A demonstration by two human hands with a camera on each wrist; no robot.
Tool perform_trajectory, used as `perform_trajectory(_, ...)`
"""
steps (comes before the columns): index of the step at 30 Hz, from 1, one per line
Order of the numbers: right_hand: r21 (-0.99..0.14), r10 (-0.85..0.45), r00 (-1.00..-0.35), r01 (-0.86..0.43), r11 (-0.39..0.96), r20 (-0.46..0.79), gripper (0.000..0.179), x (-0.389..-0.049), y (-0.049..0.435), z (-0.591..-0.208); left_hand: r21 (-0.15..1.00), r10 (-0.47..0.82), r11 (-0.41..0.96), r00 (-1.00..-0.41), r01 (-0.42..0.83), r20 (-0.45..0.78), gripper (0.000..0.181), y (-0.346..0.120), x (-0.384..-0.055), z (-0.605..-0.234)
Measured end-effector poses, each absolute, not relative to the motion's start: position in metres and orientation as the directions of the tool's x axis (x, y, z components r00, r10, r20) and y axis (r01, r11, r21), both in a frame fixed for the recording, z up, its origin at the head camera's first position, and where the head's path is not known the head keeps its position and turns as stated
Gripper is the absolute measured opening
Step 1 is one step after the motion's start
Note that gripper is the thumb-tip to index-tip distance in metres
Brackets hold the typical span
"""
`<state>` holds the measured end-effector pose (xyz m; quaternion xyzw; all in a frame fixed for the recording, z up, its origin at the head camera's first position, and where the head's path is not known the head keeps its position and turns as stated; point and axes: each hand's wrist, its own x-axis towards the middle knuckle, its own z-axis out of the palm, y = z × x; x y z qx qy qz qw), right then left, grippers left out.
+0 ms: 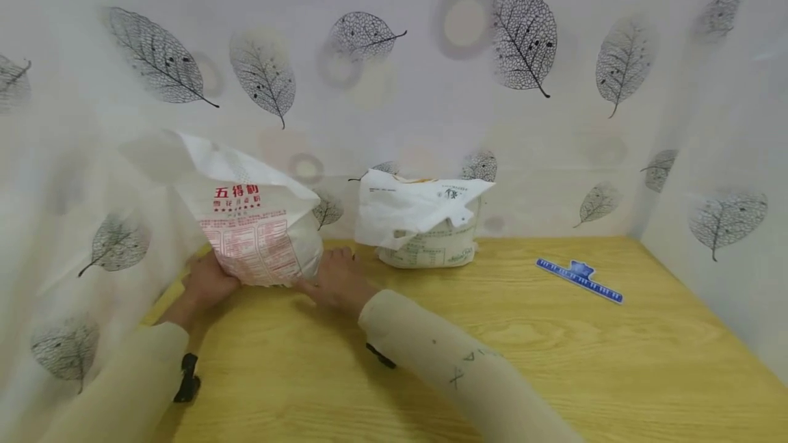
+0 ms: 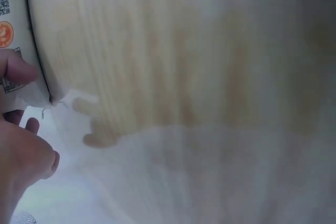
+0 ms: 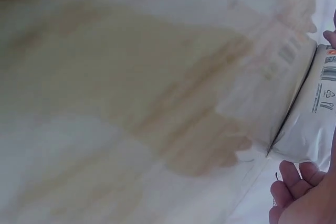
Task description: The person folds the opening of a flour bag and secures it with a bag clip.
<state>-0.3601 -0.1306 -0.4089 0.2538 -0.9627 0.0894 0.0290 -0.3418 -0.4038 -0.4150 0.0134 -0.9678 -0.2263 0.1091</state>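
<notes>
A white flour bag (image 1: 255, 238) with red print leans at the left of the table in the head view, its loose upper part rising to the left. My left hand (image 1: 208, 282) holds its lower left side. In the left wrist view the left thumb (image 2: 20, 69) lies on the bag's printed face, with fingers curled by its corner. My right hand (image 1: 338, 282) holds the lower right side. In the right wrist view its curled fingers (image 3: 294, 182) sit at the bag's end (image 3: 302, 129). The bag hides part of both hands.
A second flour bag (image 1: 427, 255), its white top folded over, stands at the back middle. A blue bar-shaped clip (image 1: 579, 280) lies on the wooden table (image 1: 554, 361) to the right. Leaf-patterned curtains (image 1: 400, 108) enclose the back and sides.
</notes>
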Motion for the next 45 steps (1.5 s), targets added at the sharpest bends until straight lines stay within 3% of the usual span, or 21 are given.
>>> perform_trajectory(5,-0.178,-0.466,-0.880,-0.475,0.861,0.092,0.096,-0.360,-0.116,-0.408,0.442,-0.049,0.896,-0.982,0.037,0.181,0.059,-0.393,-0.338,-0.416)
perform_trajectory(10,-0.097,-0.463,-0.877,-0.475,0.875,0.128,0.093,-0.358,-0.106,-0.406,0.434,-0.037,0.899,-0.979,0.054,0.199,0.061,-0.385,-0.333,-0.415)
perform_trajectory(19,-0.008,-0.523,-0.833,-0.533,0.846,0.177,0.093,-0.349,-0.087,-0.410,0.410,0.015,0.902,-0.958,0.138,0.288,0.047,-0.371,-0.319,-0.421)
perform_trajectory(27,0.015,-0.525,-0.833,-0.531,0.847,0.174,0.099,-0.339,-0.067,-0.411,0.485,0.018,0.865,-0.976,0.125,0.219,0.067,-0.359,-0.308,-0.424)
perform_trajectory(36,0.020,-0.538,-0.817,-0.546,0.837,0.210,0.089,-0.328,-0.052,-0.414,0.398,0.250,0.829,-0.896,0.394,0.366,0.074,-0.358,-0.291,-0.429)
perform_trajectory(45,0.096,-0.549,-0.788,-0.546,0.832,0.277,0.092,-0.328,-0.046,-0.416,0.423,0.228,0.826,-0.907,0.373,0.354,0.065,-0.359,-0.295,-0.422)
